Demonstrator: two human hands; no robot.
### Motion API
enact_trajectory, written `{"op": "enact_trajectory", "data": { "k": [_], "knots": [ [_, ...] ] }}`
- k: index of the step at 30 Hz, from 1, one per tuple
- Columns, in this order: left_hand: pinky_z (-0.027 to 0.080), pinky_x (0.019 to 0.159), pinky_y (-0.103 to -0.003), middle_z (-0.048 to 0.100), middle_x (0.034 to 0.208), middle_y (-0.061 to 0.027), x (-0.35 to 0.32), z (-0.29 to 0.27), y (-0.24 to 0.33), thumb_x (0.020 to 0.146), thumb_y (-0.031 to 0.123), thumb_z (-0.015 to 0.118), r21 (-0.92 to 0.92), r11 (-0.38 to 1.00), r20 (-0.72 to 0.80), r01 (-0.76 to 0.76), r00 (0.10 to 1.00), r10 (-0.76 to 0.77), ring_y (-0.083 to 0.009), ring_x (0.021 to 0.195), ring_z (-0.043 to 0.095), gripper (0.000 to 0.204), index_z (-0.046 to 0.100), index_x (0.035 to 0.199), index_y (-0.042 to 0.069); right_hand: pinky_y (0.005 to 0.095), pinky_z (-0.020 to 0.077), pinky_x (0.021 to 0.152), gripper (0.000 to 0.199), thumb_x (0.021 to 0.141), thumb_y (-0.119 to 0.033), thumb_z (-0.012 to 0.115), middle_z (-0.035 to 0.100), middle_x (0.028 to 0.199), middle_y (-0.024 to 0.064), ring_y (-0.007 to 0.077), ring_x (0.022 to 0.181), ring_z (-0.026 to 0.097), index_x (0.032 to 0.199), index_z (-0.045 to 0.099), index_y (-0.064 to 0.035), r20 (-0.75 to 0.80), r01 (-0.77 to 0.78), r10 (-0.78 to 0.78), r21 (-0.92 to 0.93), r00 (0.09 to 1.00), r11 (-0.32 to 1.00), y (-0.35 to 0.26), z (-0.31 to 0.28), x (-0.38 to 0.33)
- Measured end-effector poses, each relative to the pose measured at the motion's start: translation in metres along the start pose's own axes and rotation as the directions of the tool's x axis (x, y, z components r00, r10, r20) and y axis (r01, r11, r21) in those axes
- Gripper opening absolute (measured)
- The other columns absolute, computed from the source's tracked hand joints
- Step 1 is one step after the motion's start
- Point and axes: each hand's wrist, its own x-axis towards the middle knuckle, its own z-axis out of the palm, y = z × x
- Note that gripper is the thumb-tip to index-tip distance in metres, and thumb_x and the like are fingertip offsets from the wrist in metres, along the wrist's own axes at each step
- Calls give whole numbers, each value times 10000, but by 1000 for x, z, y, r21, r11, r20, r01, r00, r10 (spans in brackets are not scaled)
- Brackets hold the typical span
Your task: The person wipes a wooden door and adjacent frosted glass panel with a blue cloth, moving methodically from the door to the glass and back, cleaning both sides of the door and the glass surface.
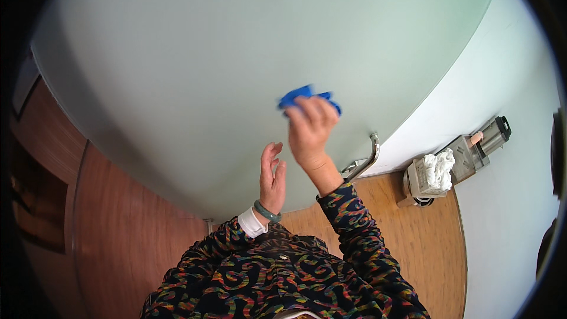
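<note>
A crumpled blue cloth (295, 95) is bunched under the fingers of my right hand (312, 130), which is closed on it against the frosted glass door (195, 53). Part of the cloth is hidden behind the fingers, and its edges look slightly blurred. Lower and to the left, my left hand (273, 180) is raised with its fingers stretched out and nothing in them. A green bangle (267, 211) circles the left wrist. The curved metal door handle (374, 150) is to the right of my right wrist.
On the right, a basket (420, 178) holds crumpled white material (440, 168). Beside it, a grey metal appliance (495, 136) stands near the pale wall (508, 230). Wooden flooring (407, 242) runs below the door, with reddish wood panelling (50, 121) at the left.
</note>
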Motion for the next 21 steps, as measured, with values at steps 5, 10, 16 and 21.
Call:
{"op": "enact_trajectory", "data": {
  "k": [5, 10, 16, 21],
  "knots": [
    [321, 1081, -425, 444, 1426, -166, 2, -4, 1, 1020, 198, 460, 14, 1000, 0, -24, 1000, 24, -269, 1327, 421, 497, 277, 1467, 79, 435, 382, 954, 312, 737, 35, 649, 601, 1136, 95, 295, 1074, 542, 1022, 648, -93, -174, -95, 76, -105, 982, 990, 58, -30, 13],
    [323, 1079, -419, 444, 1425, -166, 3, -9, 5, 1022, 209, 462, 46, 999, 10, -13, 1000, 12, -267, 1327, 422, 501, 276, 1468, 78, 466, 346, 1025, 354, 844, 29, 578, 547, 1262, 198, 361, 1184, 461, 1196, 590, -1, -434, -422, 357, -60, 827, 905, 105, -53, 50],
    [335, 1067, -392, 450, 1413, -155, 8, -3, 2, 1017, 168, 451, -52, 999, -21, 1, 1000, -2, -228, 1283, 438, 489, 283, 1466, 72, 432, 369, 964, 312, 725, 4, 636, 623, 1142, 60, 264, 1086, 554, 1005, 663, -131, -109, -31, 28, -27, 994, 999, -3, 11, 56],
    [362, 1028, -346, 454, 1402, -152, 7, -1, -3, 1010, 108, 432, -122, 993, -26, 2, 1000, -5, -202, 1230, 455, 485, 280, 1469, 77, 405, 368, 931, 224, 761, -120, 641, 629, 1145, -14, 212, 1094, 550, 972, 682, -185, 3, 134, -134, 68, 991, 989, -16, 14, 42]
  ]
}}
